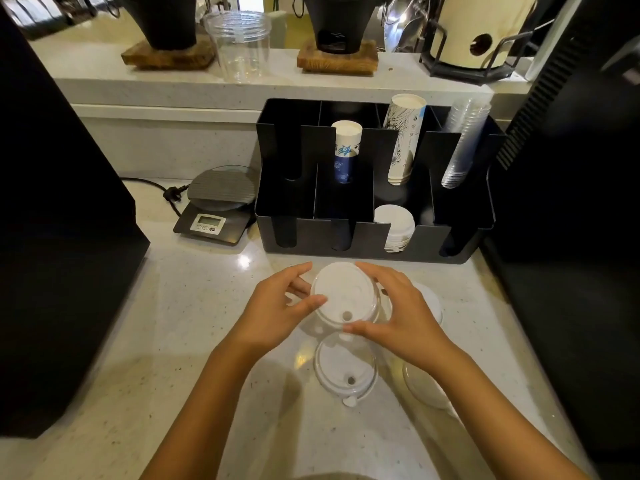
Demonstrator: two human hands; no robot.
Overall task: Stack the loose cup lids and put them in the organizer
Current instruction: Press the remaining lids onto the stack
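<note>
A small stack of lids (344, 296) is gripped at its rim by both hands' fingers (308, 301); rims should be squared before another loose lid (344, 370) is added.

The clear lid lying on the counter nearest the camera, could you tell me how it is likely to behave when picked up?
The clear lid looks thin and see-through, so probably very light and somewhat flexible. It lies flat, so it is unlikely to roll, though it may slide on the glossy counter.

Bright overhead light glares on the table (194, 306) just beyond the hands; edges bow and darken, the far shelf (138, 81) perhaps slightly soft.
</note>
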